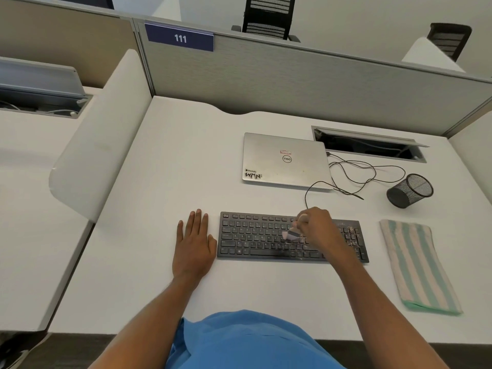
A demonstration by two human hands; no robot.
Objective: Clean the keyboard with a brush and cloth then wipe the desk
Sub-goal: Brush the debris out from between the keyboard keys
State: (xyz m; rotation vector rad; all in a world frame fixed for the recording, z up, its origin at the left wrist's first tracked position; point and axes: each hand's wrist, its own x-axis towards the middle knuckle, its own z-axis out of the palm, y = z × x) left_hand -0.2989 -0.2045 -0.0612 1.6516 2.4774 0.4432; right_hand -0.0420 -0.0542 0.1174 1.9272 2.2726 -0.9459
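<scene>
Right hand (316, 227) gripping brush (292, 233) on keyboard (255, 237); left hand (195, 242) flat on desk (159, 182).

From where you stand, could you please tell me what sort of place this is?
Most likely an open-plan office cubicle: grey partition panels carry a numbered plate reading 111, a closed laptop and keyboard sit on the white desk, and a mesh office chair shows beyond.

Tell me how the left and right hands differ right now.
The left hand lies flat on the desk, fingers straight; the right hand curls round the brush. The left hand sits beside the keyboard; the right hand is over its keys. Both are bare.
</scene>
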